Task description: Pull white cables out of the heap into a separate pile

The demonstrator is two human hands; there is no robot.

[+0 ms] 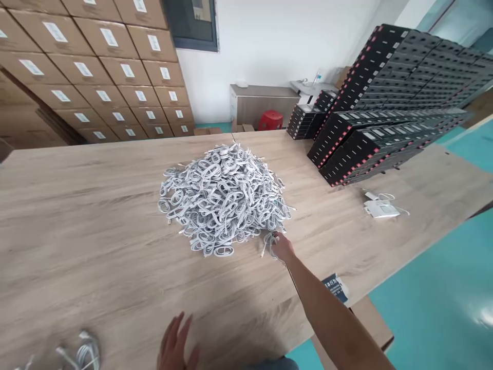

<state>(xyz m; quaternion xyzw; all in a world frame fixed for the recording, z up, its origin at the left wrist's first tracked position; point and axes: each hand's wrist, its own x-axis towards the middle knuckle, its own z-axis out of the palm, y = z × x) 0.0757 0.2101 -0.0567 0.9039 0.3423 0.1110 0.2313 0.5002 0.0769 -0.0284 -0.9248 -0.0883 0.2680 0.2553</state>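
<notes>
Hundreds of coiled white cables [223, 198] heap on the wooden table [96, 216]; my right hand [282, 247] pinches one at its edge, my left hand [175, 347] spread flat nearer me. Cardboard boxes [96, 67] beyond.

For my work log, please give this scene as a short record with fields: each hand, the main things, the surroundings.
right hand: right hand reaches to the near edge of the cable pile, fingers closed on one coiled white cable
left hand: left hand open, flat on the table
near left: loose cables, blurred
right side: black boxes stacked
background: cardboard cartons
</notes>
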